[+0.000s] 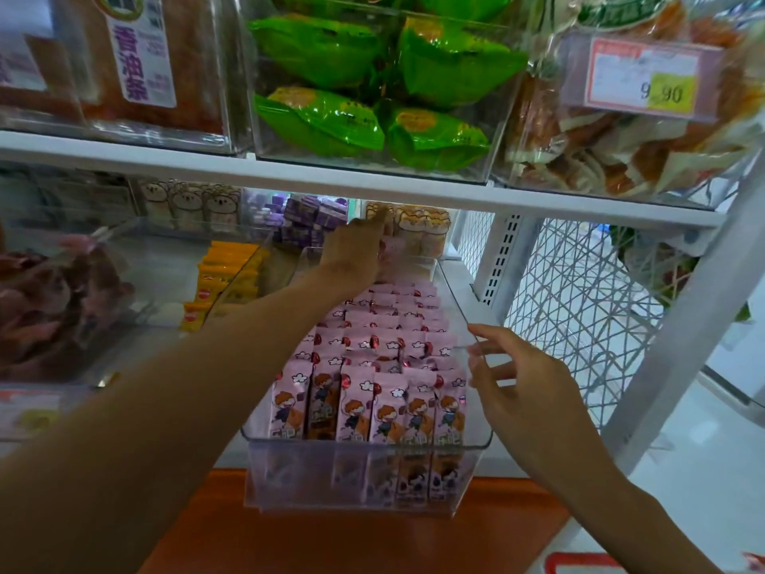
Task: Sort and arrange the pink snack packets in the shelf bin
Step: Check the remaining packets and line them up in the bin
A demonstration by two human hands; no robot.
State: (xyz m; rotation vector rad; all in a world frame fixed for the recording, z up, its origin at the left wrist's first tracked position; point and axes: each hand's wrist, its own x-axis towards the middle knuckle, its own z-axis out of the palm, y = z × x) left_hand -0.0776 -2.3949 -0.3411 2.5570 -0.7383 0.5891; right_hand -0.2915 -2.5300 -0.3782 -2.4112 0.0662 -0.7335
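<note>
A clear plastic bin (372, 478) sits pulled partway out of the lower shelf, filled with several rows of upright pink snack packets (372, 366) printed with a cartoon child and red balloon. My left hand (352, 252) reaches deep to the bin's back end and its fingers pinch a pink packet (391, 244) there. My right hand (513, 379) hovers at the bin's right wall near the front, fingers spread and relaxed, fingertips touching the clear rim. It holds nothing.
Left of the bin lies a clear bin with orange-yellow packets (223, 279) and one with dark reddish snacks (54, 308). The white shelf board (372, 180) above carries bins of green packets (372, 89). A wire mesh side panel (579, 308) stands right.
</note>
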